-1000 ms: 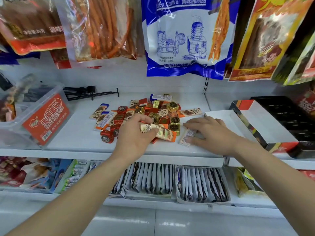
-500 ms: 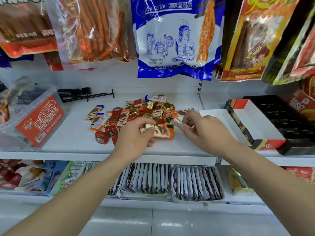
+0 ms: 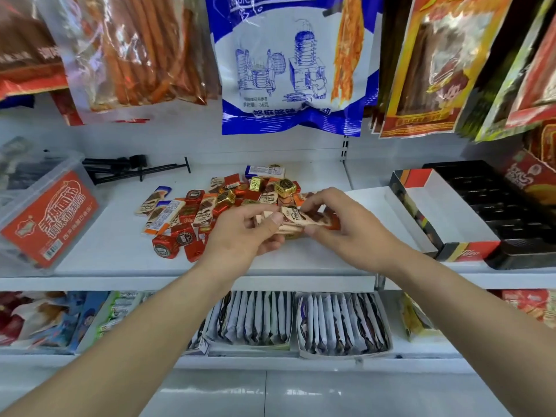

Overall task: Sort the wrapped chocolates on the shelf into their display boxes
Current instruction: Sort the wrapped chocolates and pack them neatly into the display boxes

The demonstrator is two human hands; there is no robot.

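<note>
White shop shelf (image 3: 120, 251).
A heap of wrapped chocolates (image 3: 192, 212) mid-shelf; clear red-labelled tub (image 3: 48, 218) left, black metal hooks (image 3: 132, 168) behind, open cardboard display box (image 3: 445, 212) and black tray (image 3: 493, 200) right.

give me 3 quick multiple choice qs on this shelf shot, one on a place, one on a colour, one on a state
1. Where does the open box lie from the pile of chocolates?
A) left
B) right
C) on top of it

2. The label on the tub is:
A) red
B) green
C) blue

3. The left hand and right hand:
A) both lie flat and hold nothing
B) both hold bars
C) both reach into the box

Answers:
1 B, the box stands to the right of the pile.
2 A, the label is red with white print.
3 B, fingers of both hands pinch wrapped bars in front of the pile.
</note>
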